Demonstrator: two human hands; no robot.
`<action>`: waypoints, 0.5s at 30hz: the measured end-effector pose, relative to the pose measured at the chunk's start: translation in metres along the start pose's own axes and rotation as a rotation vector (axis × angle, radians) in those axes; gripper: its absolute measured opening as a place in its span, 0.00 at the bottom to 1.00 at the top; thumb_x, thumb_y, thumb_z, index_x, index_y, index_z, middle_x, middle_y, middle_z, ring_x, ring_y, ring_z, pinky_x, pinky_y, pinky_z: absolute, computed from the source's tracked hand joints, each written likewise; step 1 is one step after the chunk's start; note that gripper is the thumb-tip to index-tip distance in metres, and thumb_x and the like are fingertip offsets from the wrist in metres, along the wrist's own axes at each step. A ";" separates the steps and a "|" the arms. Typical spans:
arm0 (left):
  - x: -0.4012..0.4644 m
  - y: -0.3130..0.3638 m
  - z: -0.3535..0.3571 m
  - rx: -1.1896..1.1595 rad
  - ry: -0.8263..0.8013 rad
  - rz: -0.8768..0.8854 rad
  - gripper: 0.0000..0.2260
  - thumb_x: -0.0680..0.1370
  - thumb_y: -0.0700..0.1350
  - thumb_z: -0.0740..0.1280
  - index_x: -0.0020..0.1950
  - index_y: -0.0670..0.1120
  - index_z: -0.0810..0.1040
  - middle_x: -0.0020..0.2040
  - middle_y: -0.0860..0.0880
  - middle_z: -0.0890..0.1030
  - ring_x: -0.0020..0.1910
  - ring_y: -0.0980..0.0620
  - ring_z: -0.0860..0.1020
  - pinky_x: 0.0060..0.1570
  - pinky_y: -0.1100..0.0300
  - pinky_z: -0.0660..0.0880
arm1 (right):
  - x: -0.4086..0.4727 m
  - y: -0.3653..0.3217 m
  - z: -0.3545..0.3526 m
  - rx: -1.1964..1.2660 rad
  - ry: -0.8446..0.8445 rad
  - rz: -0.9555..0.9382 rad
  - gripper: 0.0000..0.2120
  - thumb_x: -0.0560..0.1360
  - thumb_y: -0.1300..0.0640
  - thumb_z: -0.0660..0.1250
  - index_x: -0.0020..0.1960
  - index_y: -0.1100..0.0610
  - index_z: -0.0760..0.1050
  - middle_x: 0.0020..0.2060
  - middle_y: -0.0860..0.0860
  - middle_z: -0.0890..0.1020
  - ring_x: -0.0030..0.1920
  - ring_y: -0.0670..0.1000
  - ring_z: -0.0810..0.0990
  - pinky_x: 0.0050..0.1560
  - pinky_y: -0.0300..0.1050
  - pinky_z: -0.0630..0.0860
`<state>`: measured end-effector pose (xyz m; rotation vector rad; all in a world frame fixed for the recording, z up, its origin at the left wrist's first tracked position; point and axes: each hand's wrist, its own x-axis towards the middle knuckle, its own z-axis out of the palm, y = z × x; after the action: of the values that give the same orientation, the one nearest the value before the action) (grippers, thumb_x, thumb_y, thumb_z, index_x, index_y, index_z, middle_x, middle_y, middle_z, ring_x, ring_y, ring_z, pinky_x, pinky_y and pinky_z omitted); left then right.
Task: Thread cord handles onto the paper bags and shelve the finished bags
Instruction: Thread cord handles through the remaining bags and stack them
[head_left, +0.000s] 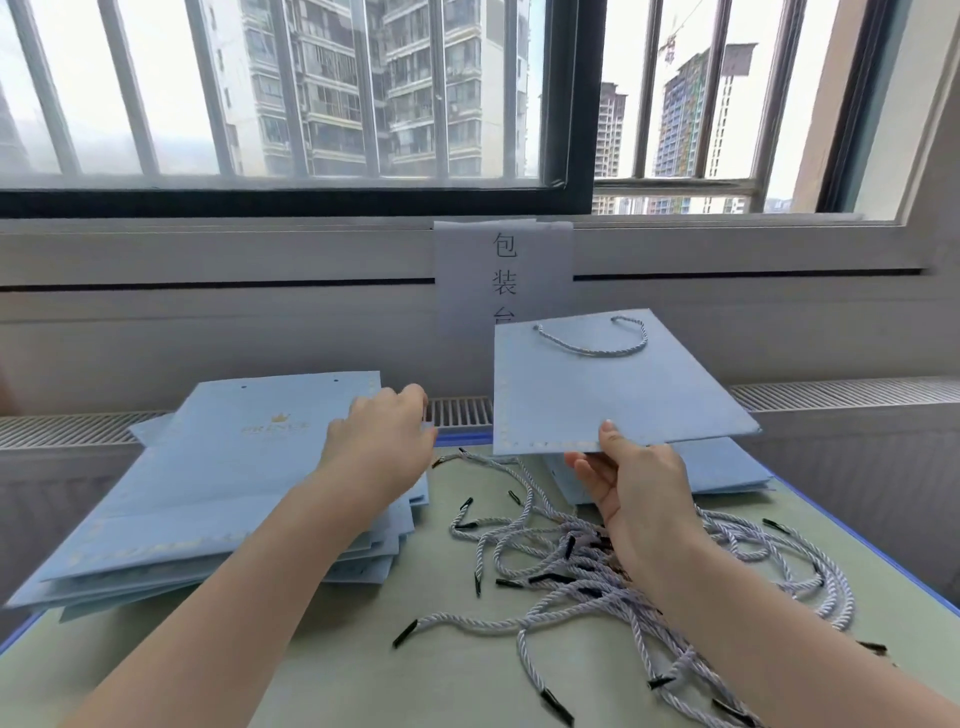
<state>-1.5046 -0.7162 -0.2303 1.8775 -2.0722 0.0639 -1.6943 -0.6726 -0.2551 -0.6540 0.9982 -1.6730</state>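
Note:
My right hand (636, 480) grips the bottom edge of a flat light-blue paper bag (597, 395), held tilted above the table with a twisted cord handle (597, 340) threaded near its far edge. My left hand (382, 434) rests on the right edge of a stack of flat blue bags (208, 478) on the left; the top one shows two empty holes and a gold logo. A tangle of loose pale cords with black tips (571, 566) lies between and under my arms. More flat blue bags (727, 470) lie beneath the held bag.
The green table (363, 649) has a blue edge on the right. Behind it runs a radiator grille (460, 411) and a wall with a paper sign (503, 270) under a barred window.

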 end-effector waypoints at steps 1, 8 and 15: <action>0.000 -0.002 0.001 0.091 0.006 -0.035 0.15 0.82 0.50 0.55 0.67 0.47 0.65 0.65 0.45 0.70 0.65 0.43 0.66 0.60 0.49 0.66 | 0.003 0.000 -0.002 0.000 0.019 0.011 0.07 0.80 0.61 0.60 0.46 0.64 0.71 0.27 0.53 0.80 0.27 0.46 0.79 0.28 0.34 0.76; 0.002 -0.018 0.012 0.259 -0.174 -0.241 0.09 0.81 0.48 0.56 0.57 0.44 0.63 0.60 0.41 0.71 0.60 0.40 0.68 0.50 0.53 0.62 | 0.021 -0.006 -0.018 0.067 0.124 0.040 0.04 0.80 0.64 0.60 0.52 0.65 0.69 0.41 0.55 0.75 0.33 0.50 0.79 0.29 0.37 0.79; 0.001 -0.023 0.004 0.237 -0.173 -0.158 0.08 0.81 0.49 0.54 0.48 0.45 0.65 0.38 0.50 0.69 0.45 0.47 0.71 0.42 0.57 0.65 | 0.027 -0.013 -0.030 0.106 0.263 0.202 0.16 0.81 0.51 0.58 0.36 0.56 0.64 0.23 0.51 0.70 0.16 0.44 0.70 0.18 0.32 0.68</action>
<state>-1.4832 -0.7209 -0.2386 2.2558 -2.0969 0.1167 -1.7334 -0.6881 -0.2603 -0.2570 1.1119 -1.6459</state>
